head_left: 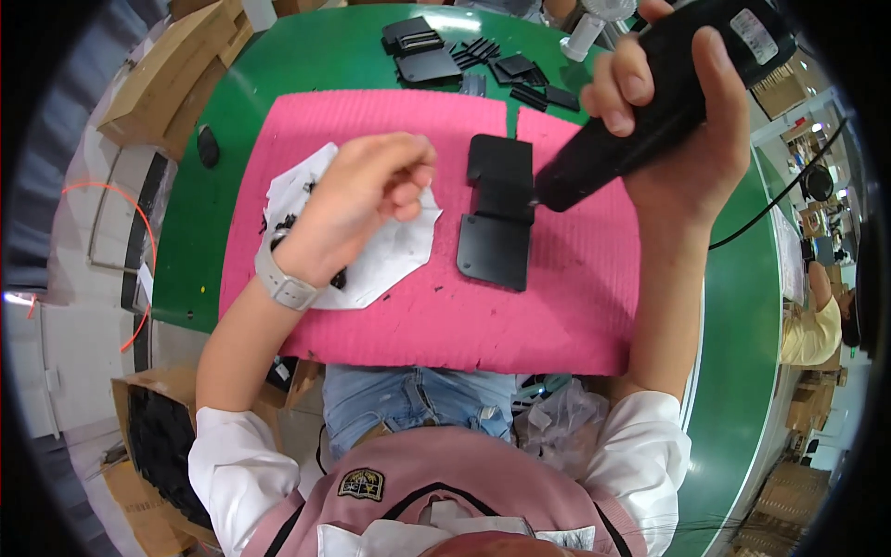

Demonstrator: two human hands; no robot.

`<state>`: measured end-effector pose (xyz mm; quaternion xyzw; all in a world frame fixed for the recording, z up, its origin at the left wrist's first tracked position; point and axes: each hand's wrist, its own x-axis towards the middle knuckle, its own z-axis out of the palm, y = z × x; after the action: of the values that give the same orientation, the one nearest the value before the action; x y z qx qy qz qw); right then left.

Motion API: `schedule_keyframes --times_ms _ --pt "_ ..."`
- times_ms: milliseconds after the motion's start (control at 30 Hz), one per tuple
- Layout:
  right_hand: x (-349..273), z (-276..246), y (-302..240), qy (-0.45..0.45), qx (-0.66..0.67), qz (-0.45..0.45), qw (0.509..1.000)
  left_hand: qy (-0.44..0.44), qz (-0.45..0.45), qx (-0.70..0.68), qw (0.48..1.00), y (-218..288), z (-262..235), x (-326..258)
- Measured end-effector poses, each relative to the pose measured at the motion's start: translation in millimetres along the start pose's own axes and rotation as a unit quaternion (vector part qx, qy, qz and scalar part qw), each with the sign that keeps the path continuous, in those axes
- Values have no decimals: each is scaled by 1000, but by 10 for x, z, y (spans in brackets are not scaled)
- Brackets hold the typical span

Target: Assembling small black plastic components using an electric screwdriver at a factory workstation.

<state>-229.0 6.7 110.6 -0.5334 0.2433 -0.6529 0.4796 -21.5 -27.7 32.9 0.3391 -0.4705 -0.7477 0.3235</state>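
My right hand (696, 176) is wrapped round a black electric screwdriver (622, 125). Its tip points down and left, at the right edge of a flat black plastic part (497, 252). That part has two wider ends joined by a narrower middle, and it lies on a pink ribbed foam mat (427, 339). My left hand (367, 190) hovers over a white sheet (399, 246), left of the black part, with its fingers curled in. Whatever those fingers hold, if anything, is hidden. Small dark pieces (284, 226) on the sheet are partly covered by my left wrist.
Black plastic plates (429, 65) and several thin black strips (478, 51) lie beyond the mat on the green table (320, 56). A cable (775, 209) hangs at the right. Cardboard boxes (172, 102) stand at the left. Another person (812, 320) sits at the far right.
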Motion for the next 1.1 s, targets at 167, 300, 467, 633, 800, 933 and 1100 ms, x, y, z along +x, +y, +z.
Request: schedule_keyframes --times_ms 167,300,467,633,800,933,1100 --pt "89 -18 28 -193 261 -68 943 -85 -21 -74 993 -109 217 77" --pt "-209 52 -199 -8 -13 -70 997 -178 -42 -107 977 -145 170 41" --pt "-148 -38 -136 -50 51 -81 994 -136 -5 -30 990 -164 182 25" --pt "-243 -24 -60 -56 157 -71 983 -121 10 4 993 -185 168 18" --pt "-239 59 -114 -46 -52 -58 996 -123 31 63 990 -178 154 -8" --pt "-216 3 -22 -24 29 -88 995 -107 78 56 990 -229 144 -7" --pt "-205 -16 94 -5 110 -119 987 -90 24 -45 995 -257 140 -9"
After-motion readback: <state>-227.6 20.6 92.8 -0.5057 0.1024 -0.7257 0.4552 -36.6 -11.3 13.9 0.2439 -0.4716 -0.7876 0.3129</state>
